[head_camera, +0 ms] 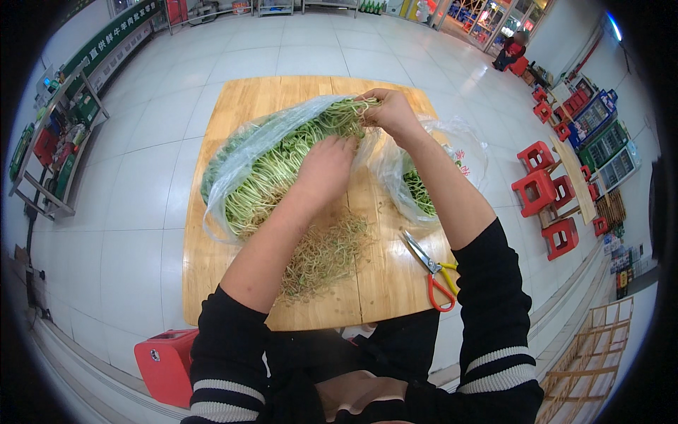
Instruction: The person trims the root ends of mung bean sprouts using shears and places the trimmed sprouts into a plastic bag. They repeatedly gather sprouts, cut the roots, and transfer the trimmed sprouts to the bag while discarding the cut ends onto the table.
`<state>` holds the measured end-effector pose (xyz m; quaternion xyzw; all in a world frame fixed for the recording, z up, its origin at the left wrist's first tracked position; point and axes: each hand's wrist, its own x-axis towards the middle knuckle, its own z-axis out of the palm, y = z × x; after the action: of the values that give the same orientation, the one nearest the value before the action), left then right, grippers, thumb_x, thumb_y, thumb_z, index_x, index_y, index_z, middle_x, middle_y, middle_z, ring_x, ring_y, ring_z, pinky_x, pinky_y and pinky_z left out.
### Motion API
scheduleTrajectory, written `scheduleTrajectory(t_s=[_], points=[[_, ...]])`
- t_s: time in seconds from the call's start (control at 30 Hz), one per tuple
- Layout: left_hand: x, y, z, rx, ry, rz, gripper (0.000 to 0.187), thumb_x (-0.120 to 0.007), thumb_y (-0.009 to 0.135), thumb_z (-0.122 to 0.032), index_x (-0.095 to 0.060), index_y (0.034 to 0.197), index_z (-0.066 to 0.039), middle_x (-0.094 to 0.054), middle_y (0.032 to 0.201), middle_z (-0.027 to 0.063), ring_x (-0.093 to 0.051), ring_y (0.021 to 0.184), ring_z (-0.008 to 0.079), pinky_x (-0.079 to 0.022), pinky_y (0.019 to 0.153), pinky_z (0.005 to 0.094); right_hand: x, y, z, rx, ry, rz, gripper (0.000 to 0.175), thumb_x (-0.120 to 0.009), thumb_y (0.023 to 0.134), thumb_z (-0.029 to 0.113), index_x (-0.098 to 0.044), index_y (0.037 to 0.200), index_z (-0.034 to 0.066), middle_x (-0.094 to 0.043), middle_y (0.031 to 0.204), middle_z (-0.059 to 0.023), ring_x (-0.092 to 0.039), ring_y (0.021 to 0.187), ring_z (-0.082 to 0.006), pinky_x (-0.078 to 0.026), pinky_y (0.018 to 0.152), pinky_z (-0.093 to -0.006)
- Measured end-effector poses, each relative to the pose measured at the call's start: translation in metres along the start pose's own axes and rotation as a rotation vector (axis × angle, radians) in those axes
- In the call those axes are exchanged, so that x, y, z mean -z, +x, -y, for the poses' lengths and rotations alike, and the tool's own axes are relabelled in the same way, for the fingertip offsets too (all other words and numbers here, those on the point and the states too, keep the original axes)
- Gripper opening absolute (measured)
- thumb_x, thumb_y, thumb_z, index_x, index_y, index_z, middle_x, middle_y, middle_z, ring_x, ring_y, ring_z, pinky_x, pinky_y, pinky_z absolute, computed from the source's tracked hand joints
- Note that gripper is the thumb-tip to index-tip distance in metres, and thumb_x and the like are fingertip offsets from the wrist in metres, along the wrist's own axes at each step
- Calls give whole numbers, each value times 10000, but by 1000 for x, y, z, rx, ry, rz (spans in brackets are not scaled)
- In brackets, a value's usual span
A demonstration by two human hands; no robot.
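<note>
A large clear plastic bag (265,138) full of long-stemmed green sprouts (275,169) lies open-sided on the wooden table (392,302). My right hand (389,114) grips a bunch of the sprouts at the bag's far right end. Just below it, my left hand (331,161) rests on the sprouts with its fingertips tucked among the stems; whether it grips any cannot be told. Cut brown root ends (328,254) form a loose pile under my left forearm. A second plastic bag (392,185) with more greens sits partly behind my right forearm. Scissors with red and yellow handles (431,265) lie beside my right sleeve.
A red plastic stool (167,365) stands by the table's near left corner. More red stools (535,193) surround a low wooden table (574,175) at the right. Metal shelving (53,159) lines the left wall. A person (513,51) sits far off at the upper right.
</note>
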<state>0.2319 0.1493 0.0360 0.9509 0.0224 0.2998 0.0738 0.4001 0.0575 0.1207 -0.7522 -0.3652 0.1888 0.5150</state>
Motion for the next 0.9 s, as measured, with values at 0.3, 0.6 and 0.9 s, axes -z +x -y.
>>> scheduleTrajectory(t_s=[0.3,0.6,0.9], points=[[11,27,-4,227,-55,236,404,-558,903,-117,-621,1286,-6,-633,1265,170,-570,1211,341,-460,1021,472,-3,-5,-6,32,-43,27,298,-724,880,-1,-692,1174,-45,-721,939,-92,-690,802,-141,-572,730,-277],[17,29,-2,287,-107,330,498,-644,852,-160,-603,1322,2,-580,1337,172,-529,1239,361,-431,1050,487,-11,-6,-24,86,-78,33,374,-766,788,82,-760,1158,28,-734,857,-104,-665,723,-161,-542,683,-316],[8,10,-6,68,58,175,434,-592,866,-106,-630,1286,-5,-587,1328,149,-536,1229,333,-440,1039,461,-9,-12,-9,70,-263,-64,307,-748,773,21,-778,1077,-17,-749,834,-113,-682,710,-150,-537,650,-302]])
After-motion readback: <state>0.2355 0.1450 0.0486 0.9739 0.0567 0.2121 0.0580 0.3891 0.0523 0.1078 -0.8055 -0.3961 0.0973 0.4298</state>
